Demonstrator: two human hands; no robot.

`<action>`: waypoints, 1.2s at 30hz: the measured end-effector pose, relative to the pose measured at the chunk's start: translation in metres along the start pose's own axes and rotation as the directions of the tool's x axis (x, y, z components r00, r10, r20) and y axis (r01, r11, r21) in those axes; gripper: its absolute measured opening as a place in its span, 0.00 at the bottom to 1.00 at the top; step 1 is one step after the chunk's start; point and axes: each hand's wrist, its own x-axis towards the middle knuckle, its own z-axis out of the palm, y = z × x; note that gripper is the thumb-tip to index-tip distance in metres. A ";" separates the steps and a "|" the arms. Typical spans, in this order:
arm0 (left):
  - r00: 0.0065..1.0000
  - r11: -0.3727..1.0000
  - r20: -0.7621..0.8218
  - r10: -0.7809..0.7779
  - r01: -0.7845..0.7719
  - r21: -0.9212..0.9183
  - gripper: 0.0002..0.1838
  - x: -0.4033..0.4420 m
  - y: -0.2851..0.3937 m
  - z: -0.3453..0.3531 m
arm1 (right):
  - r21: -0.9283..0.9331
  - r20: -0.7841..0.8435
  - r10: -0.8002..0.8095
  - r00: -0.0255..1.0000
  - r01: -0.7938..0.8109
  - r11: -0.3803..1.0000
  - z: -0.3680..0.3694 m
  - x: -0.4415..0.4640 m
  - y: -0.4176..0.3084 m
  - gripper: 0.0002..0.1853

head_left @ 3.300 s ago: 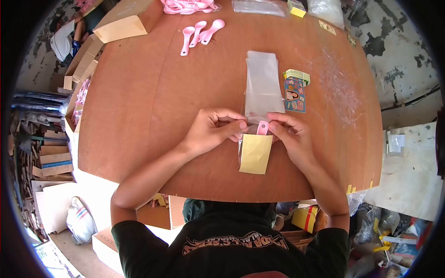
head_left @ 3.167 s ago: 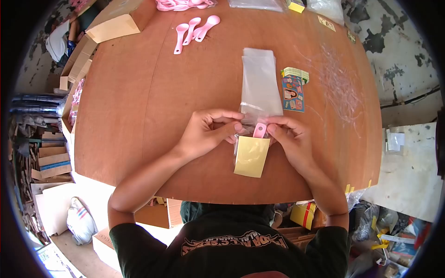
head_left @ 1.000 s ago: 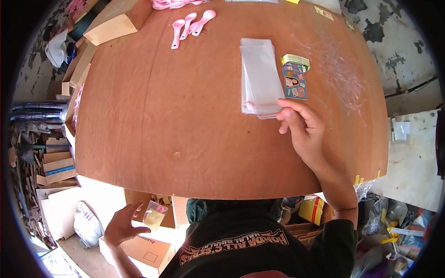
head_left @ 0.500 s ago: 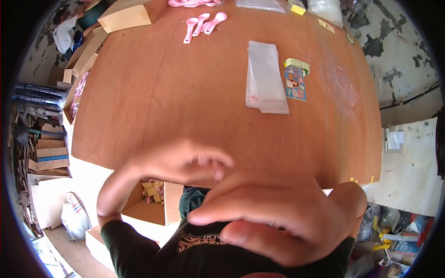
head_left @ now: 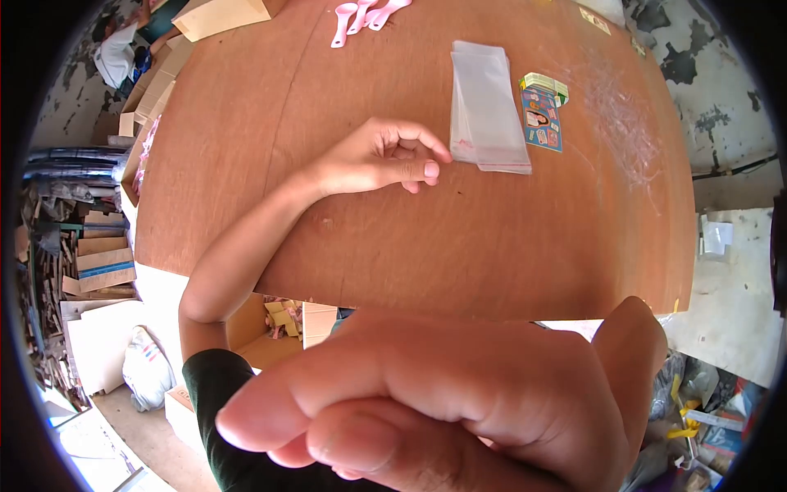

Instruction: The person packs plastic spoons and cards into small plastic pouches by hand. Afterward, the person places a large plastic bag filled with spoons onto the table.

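My left hand [head_left: 389,160] is over the brown tabletop, its fingers loosely curled and the thumb apart from the index finger, with nothing between them. Its fingertips are just beside the lower left corner of a stack of clear plastic bags [head_left: 488,102]. Right of the bags lie a blue printed card [head_left: 543,123] and a small yellow-green box [head_left: 545,84]. My right hand [head_left: 459,394] is large and close to the camera, in front of my body. Its thumb lies against the curled fingers, and no object shows in it.
Pink plastic spoons [head_left: 361,18] lie at the table's far side. A cardboard box [head_left: 221,16] stands at the far left. Below the front edge is an open carton [head_left: 258,336] with small pieces inside. Another person [head_left: 119,53] is at the upper left.
My left hand has moved forward from the table's front edge to beside the plastic bags. My right hand has come nearer the camera, its thumb closing against the fingers. The view has tilted slightly down.
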 end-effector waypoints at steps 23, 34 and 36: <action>1.000 0.991 -0.010 -0.002 0.000 -0.133 0.14 0.001 -0.008 0.000 | -0.345 0.774 0.594 0.219 -0.641 0.685 -0.074 0.004 0.058 0.11; 0.833 0.823 -0.299 0.466 -0.284 0.492 0.08 0.035 -0.008 0.018 | -0.790 0.311 0.649 0.695 -0.190 0.583 -0.191 0.013 0.140 0.04; 0.788 0.768 -0.284 0.546 -0.336 0.545 0.08 0.035 -0.011 0.018 | -0.782 0.299 0.652 0.696 -0.212 0.586 -0.192 0.012 0.143 0.04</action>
